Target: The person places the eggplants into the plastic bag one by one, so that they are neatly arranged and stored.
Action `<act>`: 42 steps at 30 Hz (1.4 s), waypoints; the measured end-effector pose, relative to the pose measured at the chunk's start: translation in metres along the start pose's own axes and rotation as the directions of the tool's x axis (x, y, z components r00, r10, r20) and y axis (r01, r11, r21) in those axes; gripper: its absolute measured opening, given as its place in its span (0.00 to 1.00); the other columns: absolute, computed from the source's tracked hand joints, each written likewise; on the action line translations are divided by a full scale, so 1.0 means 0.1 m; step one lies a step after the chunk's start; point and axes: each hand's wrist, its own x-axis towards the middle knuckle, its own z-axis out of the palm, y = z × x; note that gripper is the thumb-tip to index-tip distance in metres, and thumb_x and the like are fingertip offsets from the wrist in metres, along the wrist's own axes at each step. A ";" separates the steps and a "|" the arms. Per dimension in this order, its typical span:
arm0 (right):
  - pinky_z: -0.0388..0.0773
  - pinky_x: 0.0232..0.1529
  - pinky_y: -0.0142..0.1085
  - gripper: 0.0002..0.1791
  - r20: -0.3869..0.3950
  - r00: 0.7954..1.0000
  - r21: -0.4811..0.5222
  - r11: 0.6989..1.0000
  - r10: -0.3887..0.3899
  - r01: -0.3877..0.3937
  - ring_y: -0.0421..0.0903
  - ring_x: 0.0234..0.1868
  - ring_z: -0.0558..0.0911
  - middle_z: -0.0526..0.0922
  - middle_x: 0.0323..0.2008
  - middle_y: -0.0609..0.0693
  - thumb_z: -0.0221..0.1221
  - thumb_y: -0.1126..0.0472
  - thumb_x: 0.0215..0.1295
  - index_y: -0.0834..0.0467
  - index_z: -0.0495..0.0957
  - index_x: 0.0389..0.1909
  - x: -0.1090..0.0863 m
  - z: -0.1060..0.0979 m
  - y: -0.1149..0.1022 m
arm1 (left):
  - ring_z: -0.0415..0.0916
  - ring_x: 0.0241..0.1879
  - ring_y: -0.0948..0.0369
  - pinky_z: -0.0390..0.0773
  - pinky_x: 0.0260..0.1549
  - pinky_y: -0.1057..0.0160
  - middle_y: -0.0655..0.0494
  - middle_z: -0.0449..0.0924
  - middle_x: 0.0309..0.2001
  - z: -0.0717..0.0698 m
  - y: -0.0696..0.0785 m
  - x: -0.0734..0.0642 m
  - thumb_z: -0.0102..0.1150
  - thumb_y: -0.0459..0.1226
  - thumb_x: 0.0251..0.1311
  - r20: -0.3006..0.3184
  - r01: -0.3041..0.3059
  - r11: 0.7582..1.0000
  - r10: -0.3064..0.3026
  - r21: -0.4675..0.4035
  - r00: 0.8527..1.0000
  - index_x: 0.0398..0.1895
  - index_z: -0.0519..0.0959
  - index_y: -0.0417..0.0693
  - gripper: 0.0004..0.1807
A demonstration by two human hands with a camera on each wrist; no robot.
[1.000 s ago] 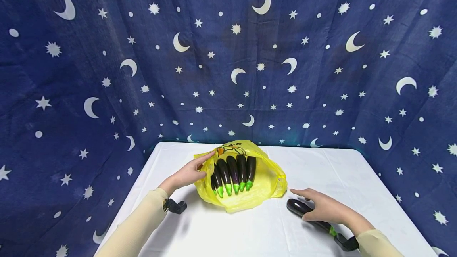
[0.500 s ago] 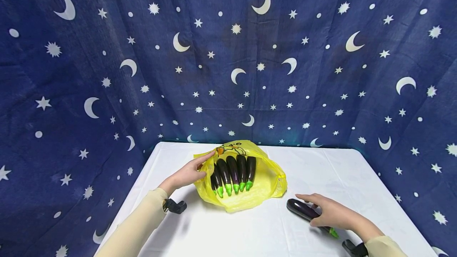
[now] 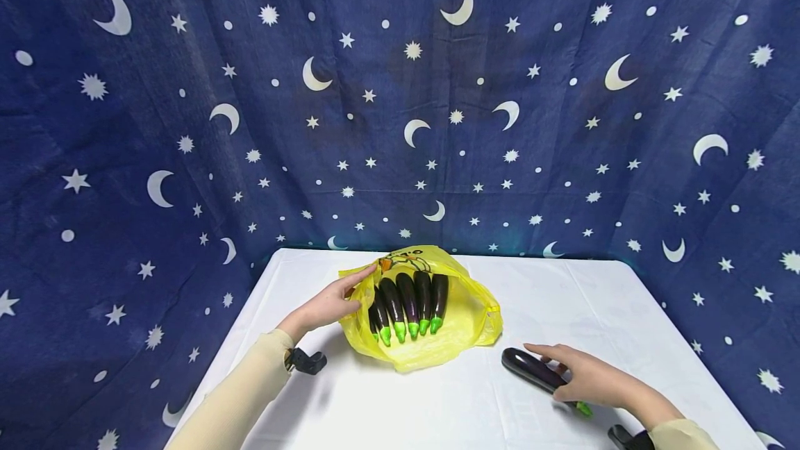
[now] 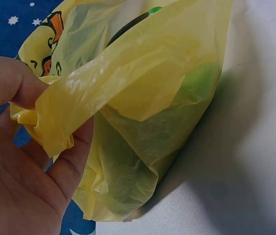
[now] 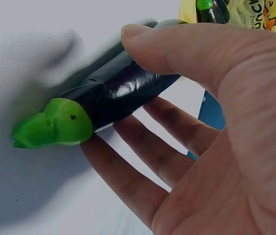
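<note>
On the table, a yellow plastic bag (image 3: 437, 356) lies on its side with its mouth facing me. Several eggplants (image 3: 410, 297) rest side by side inside it, green stem ends toward the mouth. My left hand (image 3: 328, 307) pinches the bag's left rim between thumb and fingers, as the left wrist view shows with the bunched plastic (image 4: 59, 117). Another eggplant (image 3: 531, 367) lies on the table at the right. My right hand (image 3: 594, 377) is over its stem half, thumb and loosely bent fingers on either side. Fingertips appear to touch it; no firm grip shows.
A white cloth (image 3: 350, 408) covers the table. Behind and beside it hangs a dark blue curtain (image 3: 400, 179) with moons and stars. Black wrist cameras (image 3: 307, 361) sit below both hands.
My right hand has shifted right and toward me, along the loose eggplant toward its green stem. That eggplant stays nearly in place. My left hand and the bag have not moved.
</note>
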 end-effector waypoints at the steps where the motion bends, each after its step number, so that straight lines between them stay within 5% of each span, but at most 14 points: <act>1: 0.77 0.48 0.55 0.47 0.000 1.000 0.005 1.000 0.002 -0.002 0.52 0.50 0.78 0.76 0.58 0.56 0.76 0.63 0.51 0.49 0.68 0.75 0.00 0.00 0.00 | 0.59 0.73 0.54 0.67 0.64 0.54 0.58 0.48 0.81 0.00 0.00 0.00 0.53 0.25 0.63 0.001 -0.003 1.000 0.003 0.001 1.000 0.82 0.56 0.63 0.45; 31: 0.78 0.45 0.52 0.47 -0.027 0.995 -0.037 0.994 0.100 -0.101 0.50 0.45 0.78 0.77 0.51 0.50 0.70 0.75 0.50 0.46 0.71 0.73 -0.01 0.05 0.01 | 0.53 0.76 0.56 0.65 0.65 0.52 0.58 0.48 0.81 0.00 0.00 0.01 0.53 0.25 0.62 -0.008 -0.007 1.000 0.008 0.025 1.000 0.82 0.56 0.64 0.45; 42: 0.78 0.43 0.50 0.45 -0.029 0.997 -0.056 0.995 0.078 -0.079 0.48 0.44 0.79 0.78 0.48 0.49 0.69 0.75 0.52 0.47 0.72 0.72 0.00 0.04 0.02 | 0.54 0.75 0.55 0.65 0.64 0.52 0.58 0.49 0.81 0.00 -0.02 0.01 0.54 0.25 0.62 -0.013 -0.005 1.000 0.005 0.028 1.000 0.82 0.57 0.64 0.45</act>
